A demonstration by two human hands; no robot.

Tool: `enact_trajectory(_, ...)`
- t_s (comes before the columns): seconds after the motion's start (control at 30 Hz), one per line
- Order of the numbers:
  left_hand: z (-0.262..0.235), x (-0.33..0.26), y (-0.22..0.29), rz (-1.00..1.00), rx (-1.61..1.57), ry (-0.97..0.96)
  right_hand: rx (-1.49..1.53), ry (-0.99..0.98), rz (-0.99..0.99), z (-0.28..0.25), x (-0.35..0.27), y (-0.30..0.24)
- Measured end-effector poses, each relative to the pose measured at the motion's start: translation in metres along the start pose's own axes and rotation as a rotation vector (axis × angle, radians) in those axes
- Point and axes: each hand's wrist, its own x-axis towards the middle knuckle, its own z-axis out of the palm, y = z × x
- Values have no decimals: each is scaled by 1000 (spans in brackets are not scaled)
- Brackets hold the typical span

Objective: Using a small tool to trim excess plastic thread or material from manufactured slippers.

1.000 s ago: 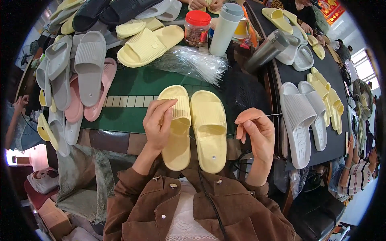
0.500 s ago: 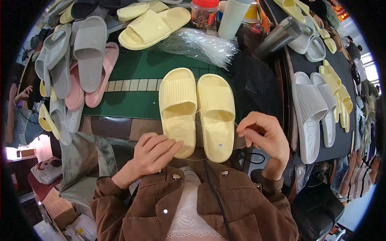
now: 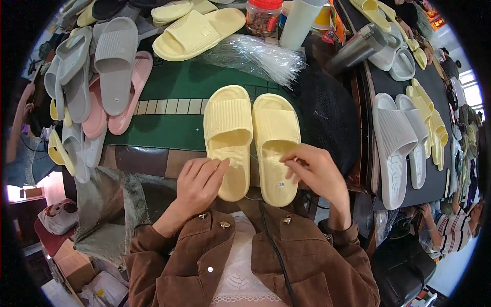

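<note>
Two pale yellow slide slippers, the left slipper point(image 3: 236, 176) and the right slipper point(image 3: 271, 192), lie side by side before me with their heels toward me. A thin clear strand point(image 3: 252, 198) shows between their heels. Bent fingers of my left hand point(image 3: 198, 185) are drawn together over the outer edge of the left slipper. My right hand point(image 3: 318, 171) hovers at the right slipper's opening, thumb and forefinger brought close in a pinch. Whatever either hand's fingertips hold is too fine or hidden to make out.
Grey slippers point(image 3: 116, 77) and pink slippers point(image 3: 138, 84) are piled at the left. Beyond lie a yellow pair point(image 3: 192, 38), a bundle of clear plastic strands point(image 3: 279, 64), a red-lidded jar point(image 3: 262, 23) and a metal tumbler point(image 3: 358, 48). Grey slippers point(image 3: 394, 148) rest on the right-hand table.
My right hand has moved left and inward from beside the right slipper to over its opening. My left hand has shifted slightly up along the left slipper. Both slippers stay almost in place.
</note>
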Motion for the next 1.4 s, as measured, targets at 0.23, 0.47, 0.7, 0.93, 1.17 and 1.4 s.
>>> enact_trajectory(0.23,24,19,2,-196,-152,-25,-320,141,-247,35,11,4)
enact_trajectory(0.47,17,16,0,-394,-475,-221,-274,136,-123,42,23,14)
enact_trajectory(0.7,24,34,15,-485,-436,-323,-195,73,-19,48,43,14)
enact_trajectory(0.93,51,56,17,-517,-297,-321,-13,99,-21,53,45,20)
enact_trajectory(1.17,61,63,14,-633,-409,-374,-53,116,-90,52,46,27)
enact_trajectory(1.4,76,51,11,-473,-238,-263,-90,72,-94,46,37,17)
